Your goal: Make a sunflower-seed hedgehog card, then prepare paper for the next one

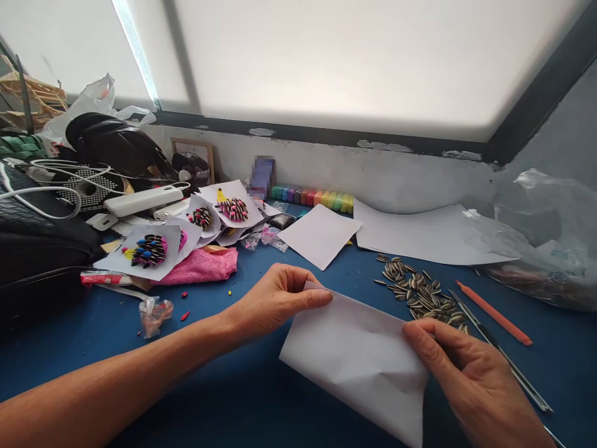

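A sheet of white paper (354,361) is held over the blue bench (224,404), its lowest corner running to the bottom edge of view. The left hand (275,302) grips its upper left corner and the right hand (471,373) its upper right, thumbs on the near face; the fingers behind are mostly hidden. The paper slopes down from both thumbs, lightly creased. Just beyond the right hand lie a slim metal tool (487,336), an orange pen (494,313) and striped seeds (420,292). A black bag (41,249) is cut off at left; a clear plastic bag (536,274) has murky contents. White characters on a dotted black box (88,177) are too small to read. By the wall, a bluish item (262,177) is blurred.
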Demonstrator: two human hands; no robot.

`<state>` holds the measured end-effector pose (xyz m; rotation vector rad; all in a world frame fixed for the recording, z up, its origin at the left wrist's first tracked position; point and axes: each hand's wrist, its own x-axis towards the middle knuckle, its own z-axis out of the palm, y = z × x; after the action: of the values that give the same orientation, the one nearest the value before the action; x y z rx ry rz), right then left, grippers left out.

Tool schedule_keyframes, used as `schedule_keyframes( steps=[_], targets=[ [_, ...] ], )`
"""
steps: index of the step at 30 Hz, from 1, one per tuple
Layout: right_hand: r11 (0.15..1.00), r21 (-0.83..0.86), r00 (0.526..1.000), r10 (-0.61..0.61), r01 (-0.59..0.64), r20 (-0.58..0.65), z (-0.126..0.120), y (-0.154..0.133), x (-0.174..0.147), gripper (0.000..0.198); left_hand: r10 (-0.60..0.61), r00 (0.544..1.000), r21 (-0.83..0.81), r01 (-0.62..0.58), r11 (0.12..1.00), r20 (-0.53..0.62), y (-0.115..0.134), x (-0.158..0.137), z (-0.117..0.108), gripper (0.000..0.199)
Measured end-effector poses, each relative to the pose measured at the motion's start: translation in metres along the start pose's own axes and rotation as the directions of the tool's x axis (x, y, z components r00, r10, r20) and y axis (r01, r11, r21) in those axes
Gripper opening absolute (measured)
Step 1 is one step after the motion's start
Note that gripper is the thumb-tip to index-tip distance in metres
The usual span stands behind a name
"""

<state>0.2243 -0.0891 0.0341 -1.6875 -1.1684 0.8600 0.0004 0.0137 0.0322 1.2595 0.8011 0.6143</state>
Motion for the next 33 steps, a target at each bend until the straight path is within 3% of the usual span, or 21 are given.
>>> schedule_keyframes(
  steps=[7,11,17,22,24,26,28,30,31,33],
  targets=[
    [0.993,-0.111,0.982,-0.005,0.027,0.191,-0.010,0.006,0.008,0.037,0.028,1.000,0.019,-0.028,0.999,0.014,0.000,-0.002,-0.001,0.041],
    [0.989,-0.149,0.988,0.003,0.020,0.155,-0.011,0.009,0.012,0.041,0.026,1.000,0.006,-0.026,1.000,0.017,0.000,-0.001,-0.002,0.041],
    [0.968,-0.220,0.969,-0.063,0.117,0.239,-0.012,0.011,0.016,0.041,-0.004,1.000,0.038,0.005,0.999,-0.011,-0.002,0.000,-0.003,0.040],
    [0.892,-0.389,0.955,-0.129,0.229,0.266,-0.008,0.016,0.017,0.044,0.000,1.000,0.228,0.007,0.974,-0.030,-0.007,0.010,-0.008,0.031],
    [0.851,-0.456,0.955,-0.158,0.260,0.251,-0.005,0.018,0.018,0.047,0.112,0.990,0.408,-0.067,0.911,-0.086,-0.007,0.013,-0.009,0.026],
    [0.817,-0.505,0.956,-0.188,0.279,0.224,-0.002,0.018,0.019,0.048,0.328,0.940,0.623,-0.205,0.755,-0.089,-0.004,0.010,-0.005,0.031],
    [0.771,-0.559,0.952,-0.230,0.305,0.202,0.001,0.017,0.021,0.049,0.492,0.867,0.772,-0.366,0.520,0.079,-0.003,0.000,0.005,0.041],
    [0.731,-0.600,0.945,-0.264,0.325,0.191,0.004,0.015,0.021,0.050,0.449,0.827,0.788,-0.510,0.344,0.339,-0.005,-0.013,0.019,0.053],
    [0.716,-0.614,0.943,-0.276,0.332,0.188,0.004,0.015,0.021,0.049,0.392,0.811,0.770,-0.560,0.305,0.435,-0.008,-0.020,0.026,0.068],
    [0.695,-0.635,0.939,-0.290,0.338,0.182,0.006,0.014,0.022,0.046,0.291,0.817,0.758,-0.573,0.313,0.498,-0.016,-0.030,0.037,0.083]
  ],
)
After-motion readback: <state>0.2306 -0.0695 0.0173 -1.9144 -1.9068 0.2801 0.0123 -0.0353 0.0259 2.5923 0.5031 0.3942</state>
